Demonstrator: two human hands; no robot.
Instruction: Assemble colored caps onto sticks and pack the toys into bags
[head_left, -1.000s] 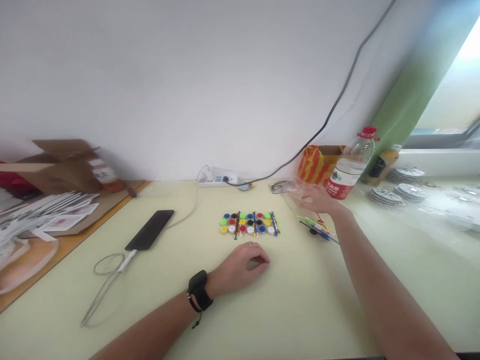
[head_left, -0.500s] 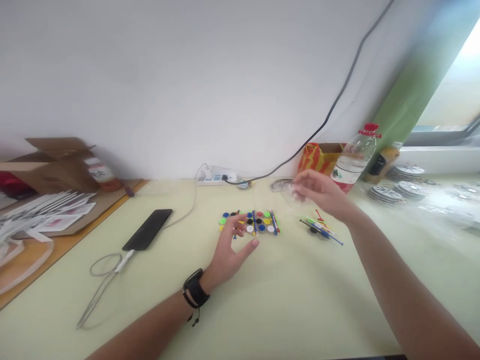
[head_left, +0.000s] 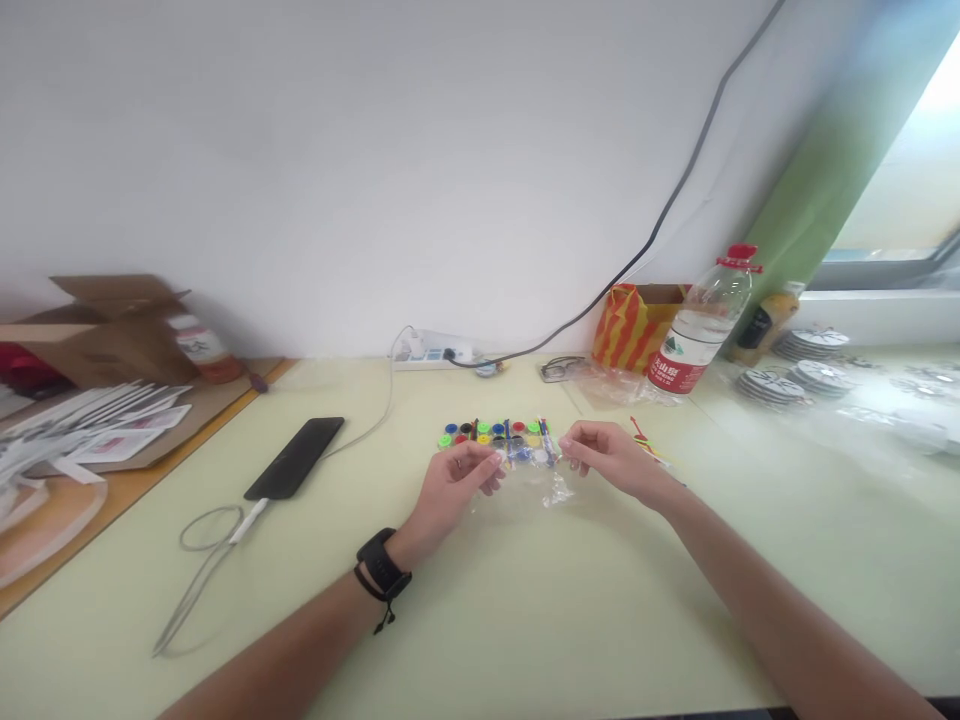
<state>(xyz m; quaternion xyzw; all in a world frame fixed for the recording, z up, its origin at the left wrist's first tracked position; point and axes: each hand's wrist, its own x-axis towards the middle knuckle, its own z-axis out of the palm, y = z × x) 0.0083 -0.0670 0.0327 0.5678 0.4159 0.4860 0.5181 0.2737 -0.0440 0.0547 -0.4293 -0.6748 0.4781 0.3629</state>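
Note:
Between my two hands stretches a clear plastic bag (head_left: pixel 555 490), held over the tabletop. My left hand (head_left: pixel 459 478) pinches its left side between thumb and fingers. On the other side my right hand (head_left: pixel 604 455) pinches the bag with thumb and forefinger. Just beyond, partly seen through the film, lie rows of small coloured discs (head_left: pixel 484 428) with thin coloured sticks (head_left: pixel 545 432) across them. A loose bunch of coloured sticks (head_left: pixel 651 447) is partly hidden behind my right hand.
A black phone (head_left: pixel 296 460) on a cable lies at left. Along the wall stand a power strip (head_left: pixel 433 357), glasses (head_left: pixel 559 370), a striped bag (head_left: pixel 626 335) and a water bottle (head_left: pixel 686 345). Stacked discs (head_left: pixel 772 388) sit at right, a cardboard box (head_left: pixel 120 340) at far left.
My right hand has come back from near the water bottle, bringing the clear bag in front of the discs. My left hand, spread before, has closed on the bag's left side.

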